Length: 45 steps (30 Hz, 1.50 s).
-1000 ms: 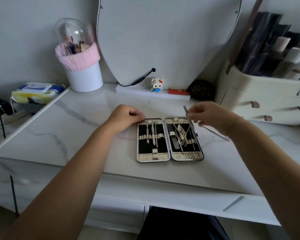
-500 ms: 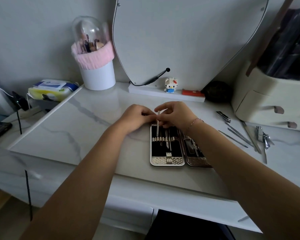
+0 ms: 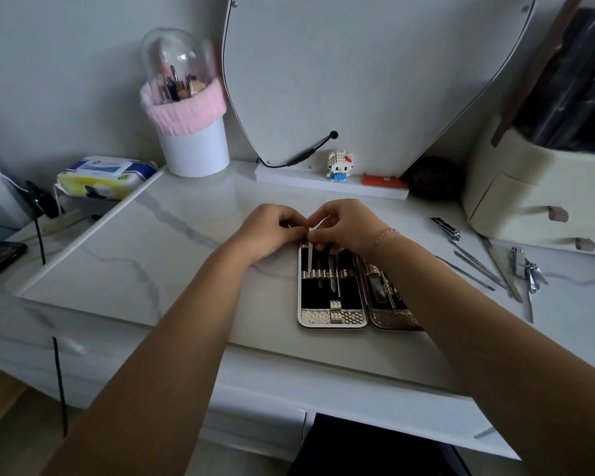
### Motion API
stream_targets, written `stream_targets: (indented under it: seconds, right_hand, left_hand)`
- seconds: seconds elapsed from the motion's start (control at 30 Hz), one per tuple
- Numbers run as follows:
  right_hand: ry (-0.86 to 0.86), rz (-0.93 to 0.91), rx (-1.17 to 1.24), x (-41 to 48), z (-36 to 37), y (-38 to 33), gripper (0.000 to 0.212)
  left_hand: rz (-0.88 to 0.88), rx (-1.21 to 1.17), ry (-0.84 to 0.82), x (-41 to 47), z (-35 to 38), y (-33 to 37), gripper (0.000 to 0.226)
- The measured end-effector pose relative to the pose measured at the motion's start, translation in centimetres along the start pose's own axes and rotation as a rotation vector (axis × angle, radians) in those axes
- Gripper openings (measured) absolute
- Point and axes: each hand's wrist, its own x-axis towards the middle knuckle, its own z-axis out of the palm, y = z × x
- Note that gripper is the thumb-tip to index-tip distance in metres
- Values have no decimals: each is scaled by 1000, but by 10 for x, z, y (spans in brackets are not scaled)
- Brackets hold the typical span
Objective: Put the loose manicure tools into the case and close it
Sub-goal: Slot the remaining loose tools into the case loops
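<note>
On marble, right hand [image 3: 349,225] pinches tool [image 3: 310,255] above case [image 3: 332,317].

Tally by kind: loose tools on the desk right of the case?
Nail clippers: 2
Slim straight tools: 3
Nippers or scissors, blurred: 1
Total: 6
Not counted: the flat tool held by the right hand over the case.
</note>
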Motion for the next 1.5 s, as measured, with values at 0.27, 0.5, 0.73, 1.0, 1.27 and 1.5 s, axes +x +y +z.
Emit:
stream_targets:
  seconds: [0.27, 0.5, 0.73, 1.0, 1.27, 1.5]
  right_hand:
    - [29, -106, -379, -2, -1, 0, 17]
    - [-40, -181, -482, -7, -3, -1, 22]
    - [-150, -223, -508, -12, -11, 3, 25]
    - [-193, -236, -530, -13, -15, 9, 30]
    - [149, -263, -321, -39, -43, 15, 25]
    - [378, 102, -496, -97, -123, 69, 12]
  left_hand:
    - [30, -27, -29, -1, 0, 1, 14]
    - [17, -23, -29, -1, 0, 0, 14]
    - [17, -30, -25, -1, 0, 0, 18]
    - [17, -26, -24, -1, 1, 0, 18]
    - [-4, -91, -76, -1, 1, -1, 12]
    - [24, -111, -71, -1, 1, -3, 14]
